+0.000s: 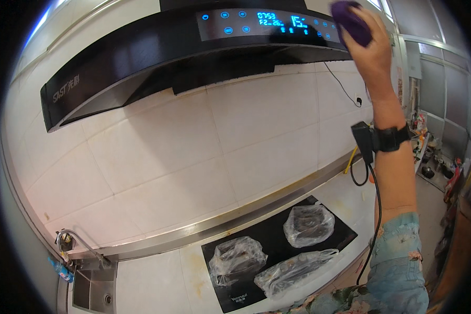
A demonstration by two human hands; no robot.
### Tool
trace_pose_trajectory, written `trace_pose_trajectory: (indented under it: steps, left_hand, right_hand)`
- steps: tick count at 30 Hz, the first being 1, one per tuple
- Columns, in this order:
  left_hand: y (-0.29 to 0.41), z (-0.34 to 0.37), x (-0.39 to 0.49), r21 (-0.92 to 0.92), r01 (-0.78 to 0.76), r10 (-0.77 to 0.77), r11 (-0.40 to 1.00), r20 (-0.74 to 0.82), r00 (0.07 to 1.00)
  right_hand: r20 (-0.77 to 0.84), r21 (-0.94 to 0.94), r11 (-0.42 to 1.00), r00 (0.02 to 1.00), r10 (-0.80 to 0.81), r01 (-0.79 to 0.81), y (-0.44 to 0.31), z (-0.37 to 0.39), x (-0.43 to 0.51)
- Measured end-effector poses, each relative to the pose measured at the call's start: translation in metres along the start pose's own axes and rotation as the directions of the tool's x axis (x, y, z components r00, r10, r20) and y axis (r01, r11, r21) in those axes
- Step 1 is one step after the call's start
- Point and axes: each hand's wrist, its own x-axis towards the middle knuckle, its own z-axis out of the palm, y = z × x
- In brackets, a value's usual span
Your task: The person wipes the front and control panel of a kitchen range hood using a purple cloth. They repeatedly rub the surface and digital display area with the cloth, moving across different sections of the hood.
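Observation:
My right hand [367,41] is raised at the top right and grips a folded purple cloth [351,23] against the right end of the range hood [141,51]. The hood is black, and its control panel [259,25] glows with blue symbols beside the cloth. A black strap with a small box and a cable [390,139] is round my right wrist. My left hand is out of view. Below lies a black cooktop [274,239], with clear plastic wrapping over the burner areas and along its front.
A steel sink [94,288] with a curved faucet [78,235] is at the lower left, a blue bottle [62,271] beside it. Behind the counter rises a tiled wall [172,157]. A black plug [358,102] sits in a wall socket. Cluttered items [431,165] stand at the right.

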Motion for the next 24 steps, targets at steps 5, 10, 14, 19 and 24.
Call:
trace_pose_trajectory:
  steps: [5, 10, 14, 19, 24]
  left_hand:
    - [0.013, -0.017, -0.002, -0.029, 0.004, -0.004, 1.0, 0.019, 1.0]
    - [0.039, -0.042, -0.006, -0.227, 0.303, -0.302, 0.925, 0.039, 0.952]
    - [0.042, -0.043, -0.008, -0.062, 0.164, -0.162, 0.985, 0.038, 0.986]
    - [0.034, -0.037, -0.006, -0.007, 0.137, -0.137, 0.991, 0.043, 0.99]
    - [0.031, -0.033, -0.005, -0.082, 0.179, -0.174, 0.98, 0.071, 0.982]
  right_hand:
    - [0.147, 0.209, 0.973, 0.981, -0.129, 0.097, -0.128, 0.08, 0.042]
    - [-0.152, 0.269, 0.893, 0.931, -0.331, 0.361, -0.265, 0.128, 0.05]
    - [-0.181, 0.249, 0.91, 0.939, -0.293, 0.332, -0.261, 0.133, 0.066]
    - [-0.073, 0.384, 0.892, 0.971, -0.228, 0.239, -0.164, 0.109, 0.041]
    - [-0.057, 0.178, 0.979, 0.994, -0.089, 0.098, -0.051, 0.065, 0.002]
